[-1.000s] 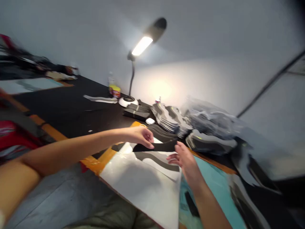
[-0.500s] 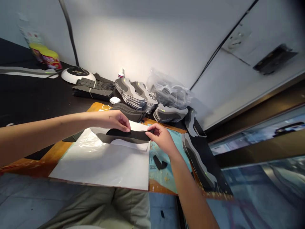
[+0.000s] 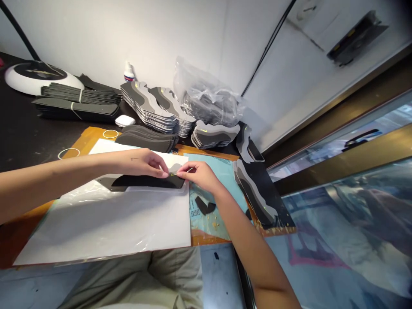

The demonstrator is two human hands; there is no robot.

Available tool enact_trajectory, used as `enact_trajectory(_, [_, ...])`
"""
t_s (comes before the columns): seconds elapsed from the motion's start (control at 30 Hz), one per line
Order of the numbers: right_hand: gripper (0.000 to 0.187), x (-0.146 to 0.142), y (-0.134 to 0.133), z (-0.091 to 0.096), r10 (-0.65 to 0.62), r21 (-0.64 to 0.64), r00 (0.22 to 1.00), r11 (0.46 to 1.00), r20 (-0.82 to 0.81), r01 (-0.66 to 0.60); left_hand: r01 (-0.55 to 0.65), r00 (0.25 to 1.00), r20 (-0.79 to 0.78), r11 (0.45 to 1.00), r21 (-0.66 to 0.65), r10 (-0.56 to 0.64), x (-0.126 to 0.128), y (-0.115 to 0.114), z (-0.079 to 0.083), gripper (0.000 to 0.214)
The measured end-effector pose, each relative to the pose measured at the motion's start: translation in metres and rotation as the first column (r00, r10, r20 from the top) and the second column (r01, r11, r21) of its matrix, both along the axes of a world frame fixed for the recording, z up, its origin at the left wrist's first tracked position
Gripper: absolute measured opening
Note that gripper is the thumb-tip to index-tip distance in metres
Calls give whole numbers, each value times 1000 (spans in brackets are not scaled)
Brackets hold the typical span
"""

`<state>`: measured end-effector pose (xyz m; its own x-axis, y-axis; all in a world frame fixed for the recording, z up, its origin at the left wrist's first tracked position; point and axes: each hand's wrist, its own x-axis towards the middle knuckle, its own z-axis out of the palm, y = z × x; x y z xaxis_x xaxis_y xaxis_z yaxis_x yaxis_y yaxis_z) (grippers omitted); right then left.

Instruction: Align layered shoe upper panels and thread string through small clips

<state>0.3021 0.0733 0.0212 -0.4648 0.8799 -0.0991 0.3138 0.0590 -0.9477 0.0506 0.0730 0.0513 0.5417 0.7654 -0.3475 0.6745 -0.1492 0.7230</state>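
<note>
Shown from overhead: black strip [image 3: 144, 182] lying with its long axis side to side on a white sheet [image 3: 96, 225], left hand [image 3: 141, 163] curled over its right half and nearer along its length, right hand [image 3: 196, 175] reaching in from beyond the right end, both half-closed with fingertips meeting, grip on the strip impossible to confirm.

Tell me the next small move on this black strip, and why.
Probably smooth the black strip leftward with the left hand: it and the right hand sit near the strip's right end, by the grey piece, so the left end has no hand on it.
</note>
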Motion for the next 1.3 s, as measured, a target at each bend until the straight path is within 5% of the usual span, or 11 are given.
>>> enact_trajectory(0.17, [29,3,1,1,-36,-152,986,988,-163,11,-10,995,104,1000,24,7,32,8,-9,37])
enact_trajectory(0.43, [52,8,4,-5,-136,-393,875,917,-465,-65,-96,876,479,994,58,57,28,4,-16,31])
enact_trajectory(0.57, [54,5,2,-6,-140,-403,839,910,-526,-100,-83,805,591,979,188,-45,30,0,-18,44])
enact_trajectory(0.77, [39,5,1,0,-207,-376,846,927,-491,9,-41,869,449,874,485,-208,27,-1,-13,17])
enact_trajectory(0.93, [16,7,4,-2,-192,-297,916,951,-353,85,-209,830,558,929,306,3,2,27,23,22])
enact_trajectory(1.03, [9,7,2,-4,-135,-206,959,975,-248,84,-261,932,334,899,351,140,-12,56,33,27])
enact_trajectory(1.17, [9,7,-2,-7,-52,-90,990,995,-129,40,-51,997,-37,924,378,70,-19,76,16,32])
enact_trajectory(1.3, [12,9,-4,-7,-36,19,999,999,-36,36,-68,992,-66,897,437,107,-17,68,-2,34])
